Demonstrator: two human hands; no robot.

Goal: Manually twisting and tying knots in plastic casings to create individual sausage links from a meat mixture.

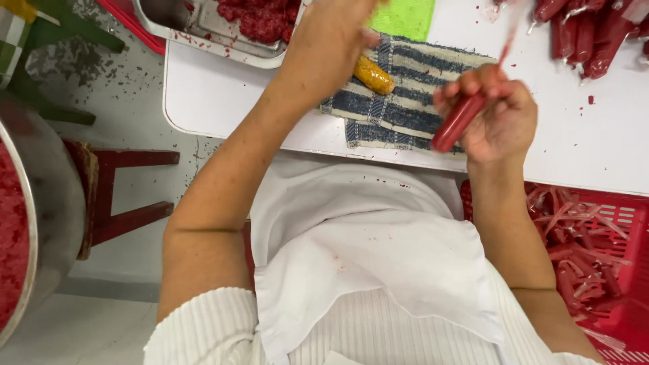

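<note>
A white flat-topped counter (574,149) carries a blue-and-cream striped woven cloth (412,101), with a small yellow-orange oblong roll (374,75) lying on it. A bright green cloth (404,16) lies just beyond. At the far left corner sits a metal tray of red minced meat (233,30). A heap of red filled sausages (588,30) lies at the far right. Below the counter's edge stands a red plastic crate of pinkish casing strips (581,250). A large steel bowl of red mince (34,216) and a dark red wooden stool (125,189) stand at the left.

Both bare forearms stretch forward from the chest; the left hand (331,37) reaches farther out, fingers curled downward; the right hand (497,115) stays nearer, palm up, fingers closed in a pinch.
</note>
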